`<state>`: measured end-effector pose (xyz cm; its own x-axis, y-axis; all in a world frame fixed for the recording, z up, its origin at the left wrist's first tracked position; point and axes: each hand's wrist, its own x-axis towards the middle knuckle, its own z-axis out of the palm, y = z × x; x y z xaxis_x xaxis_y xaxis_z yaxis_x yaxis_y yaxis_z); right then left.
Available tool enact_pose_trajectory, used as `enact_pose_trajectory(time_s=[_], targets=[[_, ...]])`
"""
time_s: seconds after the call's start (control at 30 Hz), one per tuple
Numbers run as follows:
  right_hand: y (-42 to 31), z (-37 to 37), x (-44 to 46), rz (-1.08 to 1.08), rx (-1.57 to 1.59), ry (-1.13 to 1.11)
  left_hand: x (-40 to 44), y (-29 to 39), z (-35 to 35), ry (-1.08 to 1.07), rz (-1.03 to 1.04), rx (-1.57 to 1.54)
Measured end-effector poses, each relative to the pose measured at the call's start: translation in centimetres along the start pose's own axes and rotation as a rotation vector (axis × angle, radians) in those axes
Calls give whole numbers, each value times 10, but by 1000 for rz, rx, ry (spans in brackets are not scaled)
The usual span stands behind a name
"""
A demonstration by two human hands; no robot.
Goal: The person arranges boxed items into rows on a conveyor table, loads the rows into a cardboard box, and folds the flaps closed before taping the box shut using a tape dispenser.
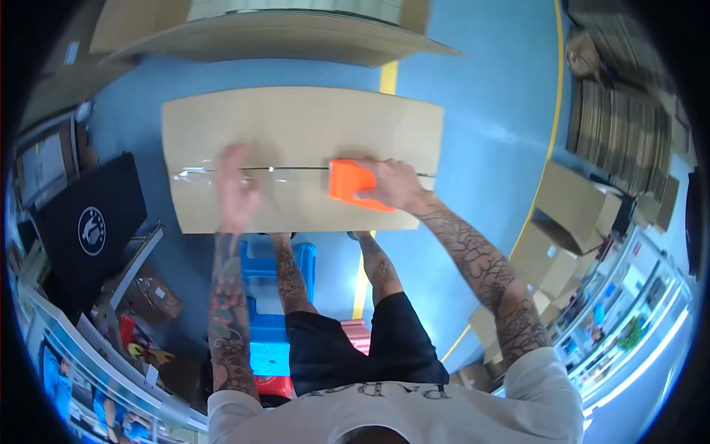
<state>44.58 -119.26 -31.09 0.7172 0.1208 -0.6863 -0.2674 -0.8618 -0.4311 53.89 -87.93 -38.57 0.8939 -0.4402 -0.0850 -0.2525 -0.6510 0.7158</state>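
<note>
A large closed cardboard box [296, 126] lies in front of me, its two top flaps meeting at a seam that runs left to right. Clear tape [198, 175] shines over the seam's left part. My right hand [392, 183] grips an orange tape dispenser [351, 181] on the seam, right of the middle. Over the box's left half is my left hand [238, 191], blurred, with its fingers stretched out near the seam and nothing seen in it.
Another open carton [296, 37] stands beyond the box. Blue stools [270, 325] are by my legs. Stacked flat cardboard [621, 122] and open boxes [573, 207] line the right side; a black panel [89, 222] stands at the left.
</note>
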Motion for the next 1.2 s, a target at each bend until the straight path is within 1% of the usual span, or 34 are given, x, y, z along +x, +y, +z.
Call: enact_pose_trajectory(time_s=[0.07,0.13,0.2,0.23,0.3,0.4,0.43,0.7,0.9,1.0,1.1,1.2], targets=[[54,-8,-28,31,35,-2,3,66,54,-341,138,204],[101,-20,-53,72,33,-31,12,127,106,-437,258,142],[132,-36,-75,121,-5,-102,25,170,158,-522,329,282],[148,-39,-84,107,2,-72,28,179,175,-560,359,353],[177,-42,-94,76,7,-8,27,171,191,-491,380,386],[198,-38,-98,77,117,-54,17,166,196,-470,405,402],[203,-37,-95,69,109,-44,23,165,199,-446,412,406],[214,-19,-81,53,136,-30,26,171,196,-451,395,434],[223,-11,-82,-14,163,65,27,172,195,-458,377,455],[221,-16,-84,6,167,17,26,171,194,-460,376,458],[229,-11,-80,19,162,29,27,170,195,-460,379,461],[244,-13,-84,109,146,-74,26,170,196,-453,379,465]])
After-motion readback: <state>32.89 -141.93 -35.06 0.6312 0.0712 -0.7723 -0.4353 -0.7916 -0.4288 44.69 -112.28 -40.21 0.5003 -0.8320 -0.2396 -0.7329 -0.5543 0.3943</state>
